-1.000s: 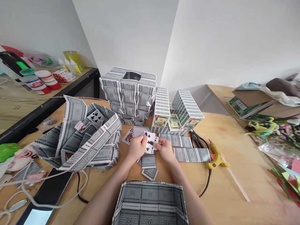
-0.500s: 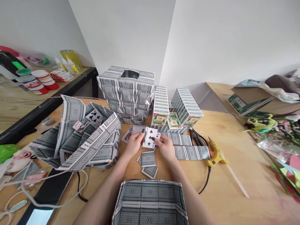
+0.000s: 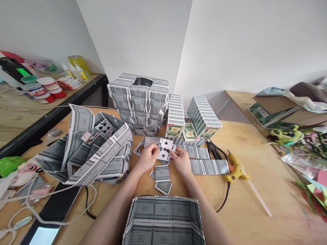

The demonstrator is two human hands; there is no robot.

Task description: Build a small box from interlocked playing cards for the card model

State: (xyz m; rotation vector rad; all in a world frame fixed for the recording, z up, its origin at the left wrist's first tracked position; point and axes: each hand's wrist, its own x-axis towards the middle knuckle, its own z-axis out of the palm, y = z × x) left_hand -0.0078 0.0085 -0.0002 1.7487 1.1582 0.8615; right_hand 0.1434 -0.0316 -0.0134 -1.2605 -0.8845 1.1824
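While the left hand [image 3: 149,158] pinches the three of clubs [image 3: 164,155] at one edge, the right hand [image 3: 181,160] pinches it and the overlapping four [image 3: 173,147] opposite, probably steadying their alignment above the desk [image 3: 258,149]; face-down cards [image 3: 162,174] lie nearer the body, presumably within reach.

Our bare left forearm [image 3: 117,200] and right forearm [image 3: 203,200] reach up from the lower edge, slanting inward. Our left hand [image 3: 150,154] and right hand [image 3: 181,158] face each other, near but apart, both closed in pinches. Our fingers curl, and our dark-nailed thumbs point toward each other, the left nail looking dark green.
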